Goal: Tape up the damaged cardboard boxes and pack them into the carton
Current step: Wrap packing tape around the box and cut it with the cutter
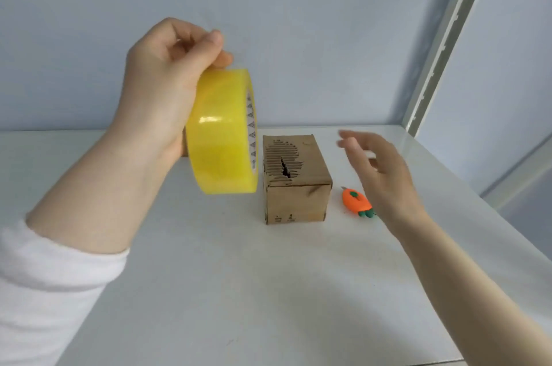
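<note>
Left hand (pixel 167 81), up in the left-middle of the frame, grips a fat yellow tape roll (pixel 222 132) by its top, and the roll hangs on edge above the white bench (pixel 209 276). Just right of it, dead centre, a small cardboard box (pixel 294 177) sits on the bench, its top skin ripped with a dark split. Further right, a little orange carrot-shaped cutter (pixel 355 201) lies near the box. Right hand (pixel 385 174) partly covers it, fingers loose, holding nothing, a bit blurry.
</note>
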`<state>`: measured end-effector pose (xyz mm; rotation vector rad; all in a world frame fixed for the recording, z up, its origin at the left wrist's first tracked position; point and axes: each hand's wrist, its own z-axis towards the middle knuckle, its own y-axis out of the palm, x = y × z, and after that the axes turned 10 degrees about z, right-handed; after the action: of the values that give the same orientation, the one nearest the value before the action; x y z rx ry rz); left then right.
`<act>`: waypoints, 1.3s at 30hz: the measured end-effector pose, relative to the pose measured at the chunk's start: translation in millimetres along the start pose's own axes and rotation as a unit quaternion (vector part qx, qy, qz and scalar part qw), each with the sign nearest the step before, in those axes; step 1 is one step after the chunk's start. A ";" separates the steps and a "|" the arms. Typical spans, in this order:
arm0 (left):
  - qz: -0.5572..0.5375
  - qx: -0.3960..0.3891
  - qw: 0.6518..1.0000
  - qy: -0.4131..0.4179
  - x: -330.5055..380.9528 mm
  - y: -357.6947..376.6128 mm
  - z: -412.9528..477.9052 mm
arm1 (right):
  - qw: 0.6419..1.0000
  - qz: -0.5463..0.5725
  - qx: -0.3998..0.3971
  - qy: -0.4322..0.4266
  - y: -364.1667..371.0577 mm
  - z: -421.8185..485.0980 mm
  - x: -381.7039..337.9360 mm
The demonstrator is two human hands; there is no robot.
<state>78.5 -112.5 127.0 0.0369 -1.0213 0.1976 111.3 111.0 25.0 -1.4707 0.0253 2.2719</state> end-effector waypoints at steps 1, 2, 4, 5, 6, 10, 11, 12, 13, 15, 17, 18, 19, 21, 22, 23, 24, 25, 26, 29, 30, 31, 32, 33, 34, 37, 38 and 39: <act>-0.005 0.004 1.000 -0.006 2.6 7.7 2.6 | 0.997 0.053 -0.055 -0.030 7.1 -6.4 -19.8; -0.010 0.010 1.000 -0.015 4.4 16.6 5.9 | 0.990 0.074 -0.108 -0.053 15.9 -11.9 -34.8; -0.024 0.025 0.999 -0.034 6.6 35.1 13.9 | 0.981 0.064 -0.167 -0.076 34.9 -16.1 -50.5; -0.028 0.029 0.998 -0.042 6.2 42.8 18.9 | 0.981 0.061 -0.171 -0.072 43.2 -14.4 -54.2; -0.025 0.029 0.998 -0.049 4.6 48.9 24.6 | 0.982 0.071 -0.165 -0.063 48.8 -10.7 -56.8; -0.003 -0.041 0.990 -0.136 -14.0 59.9 54.8 | 0.982 0.117 -0.140 -0.039 48.8 10.6 -57.0; 0.004 -0.072 0.982 -0.172 -20.3 61.4 61.2 | 0.981 0.129 -0.143 -0.033 47.8 15.1 -56.1; 0.013 -0.101 0.974 -0.204 -26.6 62.8 66.1 | 0.979 0.138 -0.146 -0.023 47.9 18.7 -54.9; 0.019 -0.125 0.966 -0.227 -32.6 64.1 69.7 | 0.979 0.143 -0.146 -0.010 48.3 22.1 -51.9; 0.032 -0.156 0.953 -0.256 -43.9 66.7 73.8 | 0.977 0.156 -0.143 0.022 49.0 26.3 -46.4; 0.051 -0.173 0.944 -0.275 -53.9 69.3 74.8 | 0.974 0.174 -0.140 0.050 49.9 29.4 -40.1; 0.056 -0.177 0.941 -0.281 -57.9 70.7 74.8 | 0.972 0.182 -0.136 0.062 49.7 30.3 -37.3; 0.058 -0.178 0.940 -0.285 -61.3 72.5 75.3 | 0.971 0.189 -0.131 0.070 47.9 31.0 -33.9; 0.059 -0.177 0.940 -0.286 -66.3 76.2 77.6 | 0.965 0.193 -0.160 0.070 42.5 30.9 -26.8; 0.057 -0.178 0.940 -0.284 -68.4 77.7 78.8 | 0.961 0.188 -0.189 0.067 40.7 28.9 -23.5; 0.053 -0.183 0.940 -0.282 -70.6 79.1 80.3 | 0.958 0.179 -0.215 0.064 39.5 26.2 -19.6; 0.050 -0.190 0.939 -0.282 -72.3 80.2 81.5 | 0.957 0.167 -0.227 0.068 39.7 23.5 -16.9; 0.045 -0.198 0.938 -0.282 -74.1 81.4 82.7 | 0.960 0.156 -0.220 0.073 41.2 22.1 -14.4; 0.041 -0.203 0.936 -0.283 -75.3 81.9 84.4 | 0.967 0.146 -0.198 0.070 43.7 21.8 -13.7; 0.045 -0.198 0.938 -0.282 -85.5 81.7 93.9 | 0.985 0.122 -0.123 0.026 53.1 23.7 -19.1; 0.054 -0.199 0.940 -0.271 -91.9 81.3 96.5 | 0.985 0.133 -0.107 0.007 56.0 23.8 -22.0; 0.064 -0.203 0.942 -0.258 -98.1 80.3 97.0 | 0.985 0.146 -0.092 -0.009 58.7 23.7 -24.9; 0.067 -0.210 0.943 -0.250 -103.8 79.0 95.3 | 0.984 0.162 -0.078 -0.017 61.5 23.6 -28.0; 0.065 -0.221 0.942 -0.245 -109.1 77.9 92.6 | 0.982 0.179 -0.065 -0.017 63.9 23.8 -29.6; 0.067 -0.236 0.940 -0.238 -114.9 77.2 90.4 | 0.979 0.194 -0.055 -0.012 66.3 23.9 -30.6; 0.079 -0.279 0.925 -0.246 -126.7 76.0 88.7 | 0.975 0.216 -0.041 0.014 70.4 28.4 -30.0; 0.077 -0.289 0.917 -0.264 -129.0 74.4 89.8 | 0.974 0.220 -0.042 0.022 70.4 29.8 -30.2; 0.073 -0.299 0.909 -0.282 -131.1 72.8 90.9 | 0.973 0.222 -0.049 0.025 69.7 30.2 -29.1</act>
<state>-77.6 -71.4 58.7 -0.5745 -1.6299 -0.0037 69.8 45.2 48.7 -1.7125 0.2902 2.6130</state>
